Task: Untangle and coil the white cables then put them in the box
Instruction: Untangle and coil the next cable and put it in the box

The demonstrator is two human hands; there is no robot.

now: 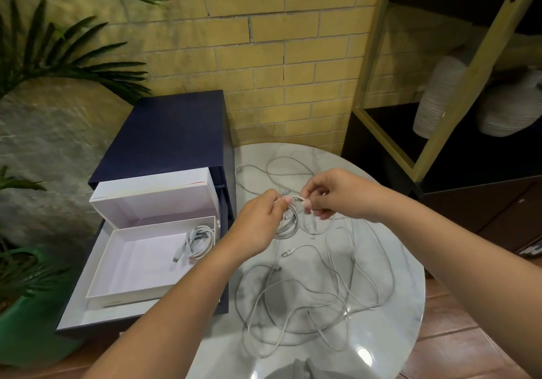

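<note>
Above the round marble table (390, 334), my left hand (258, 220) grips a small coil of white cable (289, 223) that hangs below its fingers. My right hand (337, 195) pinches the free end of that same cable right beside the left thumb. Several loose white cables (311, 299) lie tangled across the tabletop below and behind both hands. An open white box (117, 279) sits to the left, with one coiled white cable (199, 242) lying in its far right corner.
The white box's lid (152, 197) stands behind it, both on a dark blue drawer unit (170, 132). A green pot (26, 331) with a palm stands at the left. Shelves with white vases (437, 100) are at the right, a brick wall behind.
</note>
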